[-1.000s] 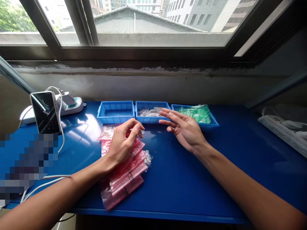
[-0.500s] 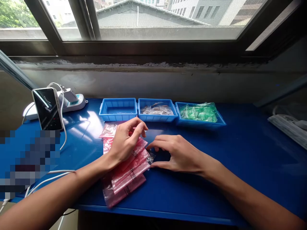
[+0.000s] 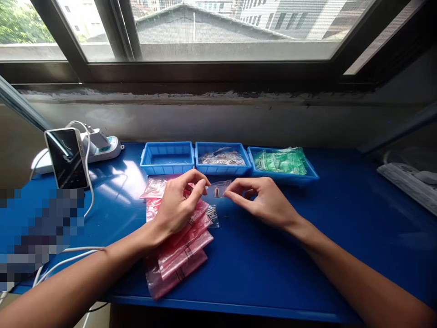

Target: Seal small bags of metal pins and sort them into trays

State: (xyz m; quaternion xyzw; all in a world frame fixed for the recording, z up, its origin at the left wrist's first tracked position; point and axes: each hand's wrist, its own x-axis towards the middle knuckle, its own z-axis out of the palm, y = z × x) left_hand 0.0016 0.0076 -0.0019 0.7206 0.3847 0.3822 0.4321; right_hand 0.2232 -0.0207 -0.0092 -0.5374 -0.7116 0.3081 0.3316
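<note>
Between my two hands a small clear bag with a few thin metal pieces in it is held up above the blue table. My right hand pinches its right edge between thumb and fingertips. My left hand has its thumb and forefinger close together at the bag's left side; whether they grip it is hard to tell. Beneath my left hand lie overlapping pink plastic bags with dark print. Another small clear bag of metal pieces rests at their right edge.
Along the back stand a blue bin with little in it, a bin of metal pieces and a bin of green bags. A phone, cables and a power strip are at left.
My right hand has risen away from the pink bags' right edge and now pinches a small clear bag. My left hand has stayed nearly in place.
</note>
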